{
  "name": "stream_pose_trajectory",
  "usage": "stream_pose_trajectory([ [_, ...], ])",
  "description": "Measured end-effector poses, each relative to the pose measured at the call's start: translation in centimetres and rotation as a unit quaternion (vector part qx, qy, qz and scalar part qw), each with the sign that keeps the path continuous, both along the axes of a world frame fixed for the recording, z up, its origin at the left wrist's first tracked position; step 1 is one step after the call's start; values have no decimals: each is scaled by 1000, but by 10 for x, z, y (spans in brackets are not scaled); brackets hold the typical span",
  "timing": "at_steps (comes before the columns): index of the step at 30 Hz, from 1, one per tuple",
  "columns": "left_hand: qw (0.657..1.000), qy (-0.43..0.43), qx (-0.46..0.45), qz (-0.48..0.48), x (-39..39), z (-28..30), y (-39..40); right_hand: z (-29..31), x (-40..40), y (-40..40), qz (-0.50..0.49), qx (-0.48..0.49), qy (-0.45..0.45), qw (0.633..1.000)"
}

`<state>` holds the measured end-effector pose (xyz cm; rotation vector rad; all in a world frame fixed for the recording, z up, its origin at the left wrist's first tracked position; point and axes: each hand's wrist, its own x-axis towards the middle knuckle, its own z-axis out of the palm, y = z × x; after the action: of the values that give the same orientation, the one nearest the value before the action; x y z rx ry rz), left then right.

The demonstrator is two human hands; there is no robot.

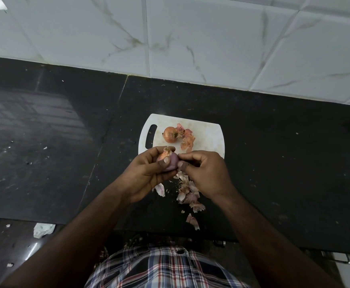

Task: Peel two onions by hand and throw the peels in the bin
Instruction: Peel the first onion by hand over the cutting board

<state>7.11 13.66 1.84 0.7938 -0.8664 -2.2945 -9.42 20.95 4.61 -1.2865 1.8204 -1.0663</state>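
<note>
Black stone worktop [273, 152] under white marble-look wall tiles [211, 38]. Left hand [149, 175] is gripping a half-peeled onion [168, 163] above the near edge of a white cutting board [207, 138], fingers wrapped around it. Right hand [205, 173] is pinching at the onion's side, probably a strip of skin. Second onion [170, 134] is sitting unpeeled on the board beside loose peels [187, 138]. More peels [188, 194] are lying on the worktop below the hands.

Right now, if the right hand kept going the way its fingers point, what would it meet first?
The right hand points leftward, and its fingers already touch the partly peeled onion cupped in the left hand. That onion comes first, with the left palm behind it.
</note>
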Motion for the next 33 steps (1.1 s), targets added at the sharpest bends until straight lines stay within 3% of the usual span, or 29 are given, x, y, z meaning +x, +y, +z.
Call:
stream_pose_trajectory([
  [11,999,-14,-24,30,-7,2,3,0,5,2,-26,-25,37,999],
  [19,997,-38,-50,42,-11,2,8,-3,14,4,-56,-82,168,981],
  [27,999,-26,-34,30,-9,4,8,3,5,3,-37,-53,61,996],
  [33,998,-35,-39,38,-12,4,8,3,11,2,-44,-54,48,996],
])
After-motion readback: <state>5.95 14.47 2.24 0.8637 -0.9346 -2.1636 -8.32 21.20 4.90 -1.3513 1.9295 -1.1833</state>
